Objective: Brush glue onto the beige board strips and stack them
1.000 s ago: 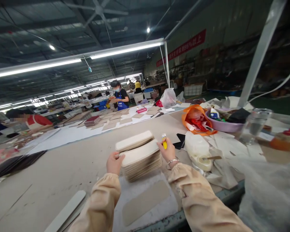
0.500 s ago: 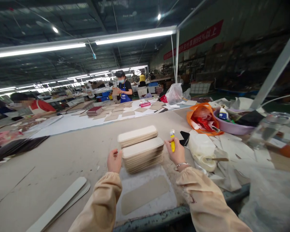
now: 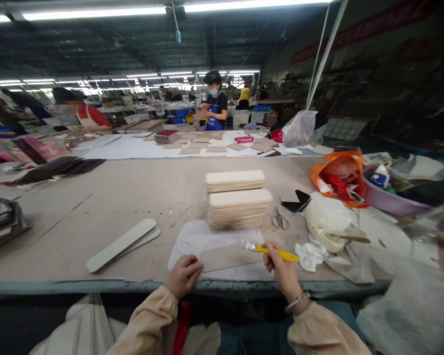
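My right hand (image 3: 281,268) is closed round a brush with a yellow handle (image 3: 286,255), its pale bristles pointing left above a grey-beige rounded strip (image 3: 222,257). The strip lies on a white sheet (image 3: 185,237) near the table's front edge. At the strip's left end rests my left hand (image 3: 184,275), palm down, fingers lying fairly flat on the sheet and the strip's end. Just beyond the sheet stand two stacks of cream rounded strips, a taller front stack (image 3: 239,209) and a lower rear stack (image 3: 235,181).
Small scissors (image 3: 280,220) and a black piece (image 3: 298,201) lie right of the stacks. Farther right are a white container (image 3: 327,222), crumpled tissue (image 3: 311,254), an orange bag (image 3: 338,177) and a purple basin (image 3: 395,197). Long pale strips (image 3: 124,244) lie left. People stand beyond.
The view has tilted down and shifted. Both hands have come from beside the stacks to the front strip; the brush now lies sideways over it, and the left hand has lowered onto the sheet.
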{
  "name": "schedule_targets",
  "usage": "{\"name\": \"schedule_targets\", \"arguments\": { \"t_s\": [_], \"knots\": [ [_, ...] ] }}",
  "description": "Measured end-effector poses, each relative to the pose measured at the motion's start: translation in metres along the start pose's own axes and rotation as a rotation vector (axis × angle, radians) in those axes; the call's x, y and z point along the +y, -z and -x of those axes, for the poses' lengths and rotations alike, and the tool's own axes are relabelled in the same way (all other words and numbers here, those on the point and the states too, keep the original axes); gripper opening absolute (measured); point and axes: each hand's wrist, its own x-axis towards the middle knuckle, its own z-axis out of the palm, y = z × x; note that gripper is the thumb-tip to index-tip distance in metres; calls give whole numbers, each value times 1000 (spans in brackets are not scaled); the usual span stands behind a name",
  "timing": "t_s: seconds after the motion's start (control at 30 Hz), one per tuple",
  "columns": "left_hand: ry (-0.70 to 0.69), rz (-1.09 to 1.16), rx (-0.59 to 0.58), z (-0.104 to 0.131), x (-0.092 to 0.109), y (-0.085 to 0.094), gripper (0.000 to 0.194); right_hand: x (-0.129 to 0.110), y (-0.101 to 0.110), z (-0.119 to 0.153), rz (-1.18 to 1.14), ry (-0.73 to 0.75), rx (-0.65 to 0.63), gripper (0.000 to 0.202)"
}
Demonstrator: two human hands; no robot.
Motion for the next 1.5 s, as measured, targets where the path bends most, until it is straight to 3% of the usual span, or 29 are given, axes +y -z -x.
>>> {"name": "schedule_targets", "arguments": {
  "t_s": [0.27, 0.37, 0.47, 0.63, 0.9, 1.03, 1.17, 1.3, 1.4, 1.5],
  "knots": [
    [-34, -16, 30, -1, 2, 1, 20, 22, -94, -9, -7, -157, -153, 30],
    [-29, -24, 29, 0, 1, -1, 19, 29, -114, -14, 54, -186, -191, 27],
    [-31, -43, 17, -1, 0, 0, 18, 35, -119, -19, 160, -201, -177, 25],
    [-21, -57, -25, -2, -3, -2, 17, 35, -91, -31, 321, -157, -81, 23],
    [-31, -54, -5, -1, -5, -5, 18, -7, 5, -47, 826, -84, -18, 28],
    [-42, -64, 9, -1, -4, -5, 20, -20, 20, -38, 1045, 76, 29, 29],
    [-57, -82, 21, -2, -5, -5, 20, -4, -11, -13, 1188, 290, -50, 21],
    [-75, -75, 22, -1, -9, -8, 18, 14, -70, 18, 1407, 398, -348, 11],
    [-86, -67, 24, -1, -11, -9, 17, 13, -112, 31, 1304, 450, -421, 12],
    [-83, -58, 28, -1, -12, -10, 18, 10, -136, 31, 950, 375, -364, 21]
  ]
}}
